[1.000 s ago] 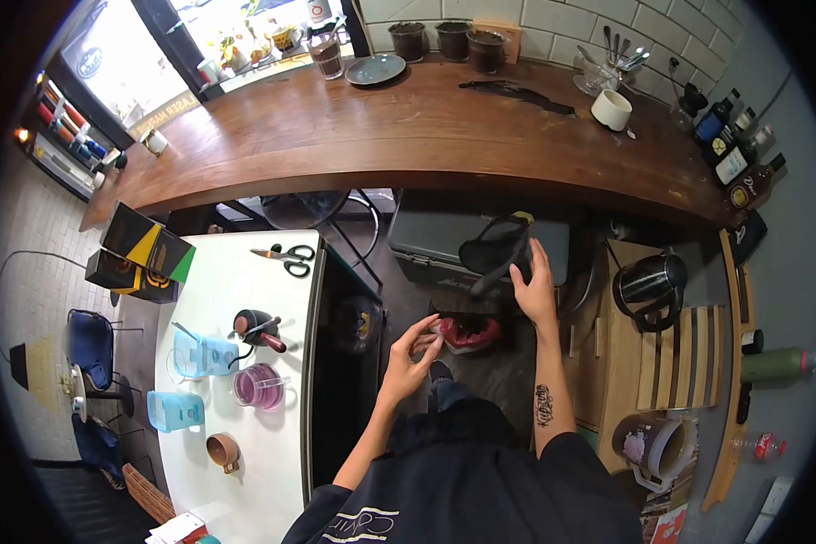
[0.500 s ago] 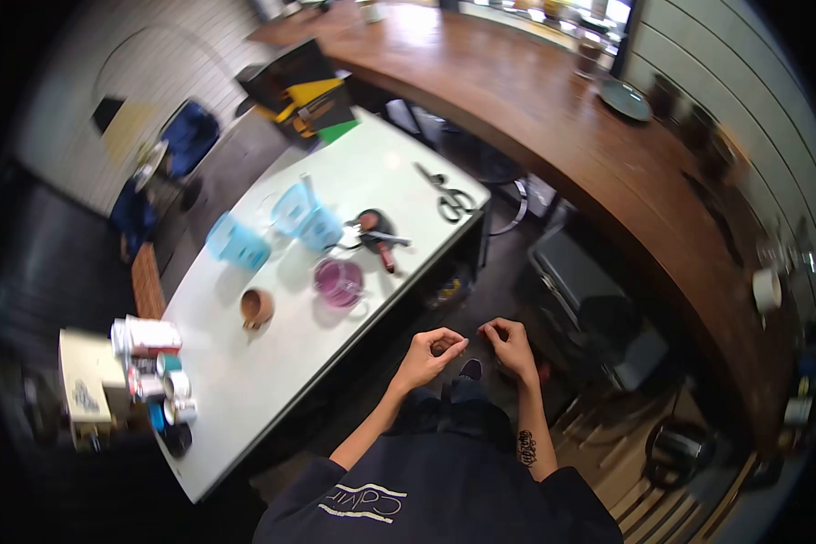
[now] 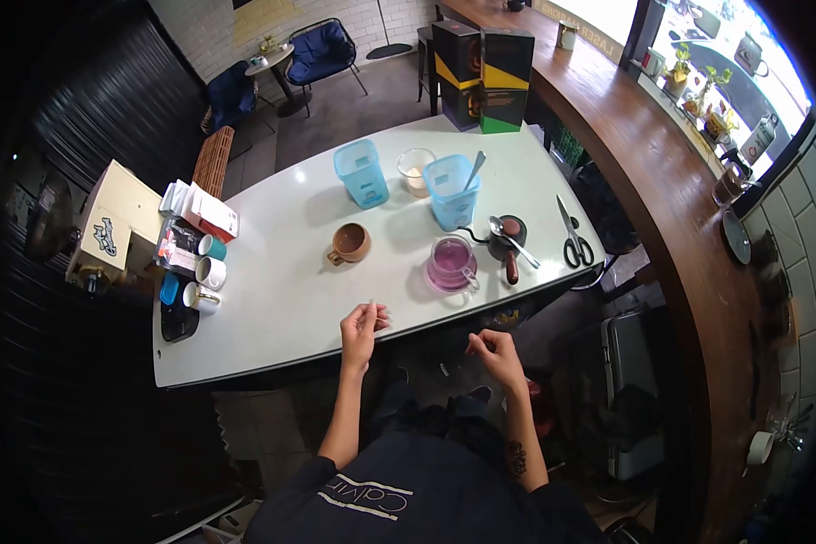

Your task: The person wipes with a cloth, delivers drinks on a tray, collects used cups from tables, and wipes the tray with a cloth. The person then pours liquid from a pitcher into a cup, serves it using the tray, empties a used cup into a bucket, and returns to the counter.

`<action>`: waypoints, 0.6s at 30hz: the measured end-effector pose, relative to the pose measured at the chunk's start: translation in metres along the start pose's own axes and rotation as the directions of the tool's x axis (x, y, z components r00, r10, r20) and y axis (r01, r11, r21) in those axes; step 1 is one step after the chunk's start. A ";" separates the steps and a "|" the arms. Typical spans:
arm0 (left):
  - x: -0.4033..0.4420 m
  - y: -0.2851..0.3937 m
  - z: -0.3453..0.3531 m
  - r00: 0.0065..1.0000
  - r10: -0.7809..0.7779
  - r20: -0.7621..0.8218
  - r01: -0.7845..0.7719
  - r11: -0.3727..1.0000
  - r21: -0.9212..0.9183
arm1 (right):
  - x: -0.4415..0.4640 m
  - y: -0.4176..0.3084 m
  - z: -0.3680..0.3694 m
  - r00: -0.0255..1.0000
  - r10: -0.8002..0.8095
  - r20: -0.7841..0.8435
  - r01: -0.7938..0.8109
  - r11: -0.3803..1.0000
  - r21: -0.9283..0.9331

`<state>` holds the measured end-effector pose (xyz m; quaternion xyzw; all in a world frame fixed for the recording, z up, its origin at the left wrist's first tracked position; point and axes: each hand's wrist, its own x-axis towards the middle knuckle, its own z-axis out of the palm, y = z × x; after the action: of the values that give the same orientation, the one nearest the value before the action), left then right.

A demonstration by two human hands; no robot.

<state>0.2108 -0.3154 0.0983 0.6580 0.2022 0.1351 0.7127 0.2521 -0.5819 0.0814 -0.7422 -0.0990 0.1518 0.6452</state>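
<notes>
My left hand (image 3: 363, 327) hovers at the table's front edge, its fingers loosely bent and apart, with nothing seen in them. My right hand (image 3: 496, 354) is just off that edge, fingers curled in and no object showing. Closest to the left hand is a brown cup (image 3: 350, 243), with dark brown inside. Beyond the right hand stands a clear glass cup of purple liquid (image 3: 451, 263). To its right, a spoon (image 3: 517, 243) lies across a small dark device with a reddish-brown handle (image 3: 512, 268). Behind are two blue plastic containers (image 3: 362, 175) (image 3: 452, 195) and a clear cup (image 3: 415, 170).
Black scissors (image 3: 573, 238) lie at the right end of the white table (image 3: 272, 313). Mugs (image 3: 210, 273) and papers (image 3: 204, 210) crowd its left end. Dark boxes (image 3: 482, 77) stand at the back. A wooden counter (image 3: 648, 172) curves along the right, above a grey case (image 3: 630, 399).
The view has turned, so the table now lies straight ahead. Both hands are nearer the table edge, and the left hand has moved away from the right. The tabletop things look unmoved.
</notes>
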 end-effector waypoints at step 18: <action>0.001 -0.034 -0.009 0.241 -0.281 0.929 0.208 0.950 0.233 | -0.153 0.047 0.141 0.492 0.415 -0.765 0.023 0.872 0.488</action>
<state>0.2050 -0.3100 0.0634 0.5886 -0.1595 -0.4028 0.6825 0.0570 -0.5109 0.0326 -0.5611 0.3546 -0.1389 0.7349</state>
